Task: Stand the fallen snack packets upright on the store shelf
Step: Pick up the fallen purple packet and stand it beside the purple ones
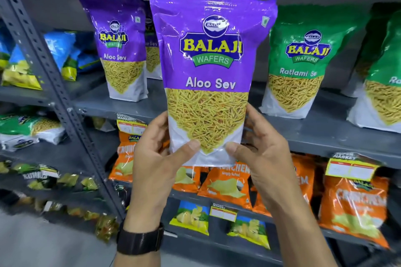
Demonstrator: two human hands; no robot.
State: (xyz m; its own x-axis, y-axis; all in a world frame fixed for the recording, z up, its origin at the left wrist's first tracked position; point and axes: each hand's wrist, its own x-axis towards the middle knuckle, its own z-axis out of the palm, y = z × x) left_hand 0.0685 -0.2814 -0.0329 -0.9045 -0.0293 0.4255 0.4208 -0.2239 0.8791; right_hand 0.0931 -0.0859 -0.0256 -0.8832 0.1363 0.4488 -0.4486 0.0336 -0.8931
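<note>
I hold a purple Aloo Sev packet [210, 67] upright in front of the grey shelf [314, 134], off its surface. My left hand [156, 154] grips its lower left corner and my right hand [260, 154] grips its lower right corner, both thumbs on the front. Another purple Aloo Sev packet [121, 50] stands upright on the shelf behind to the left, with a third one partly hidden beside it. A green Ratlami Sev packet [303, 60] stands upright to the right, and a second green packet [382, 76] stands at the right edge.
Orange Crunchem packets [225, 184] fill the shelf below, with yellow and blue chip packets [191, 217] lower still. A slotted grey upright post [43, 58] divides the racks. On the left rack lie a green packet [28, 128] on its side and blue packets [60, 47].
</note>
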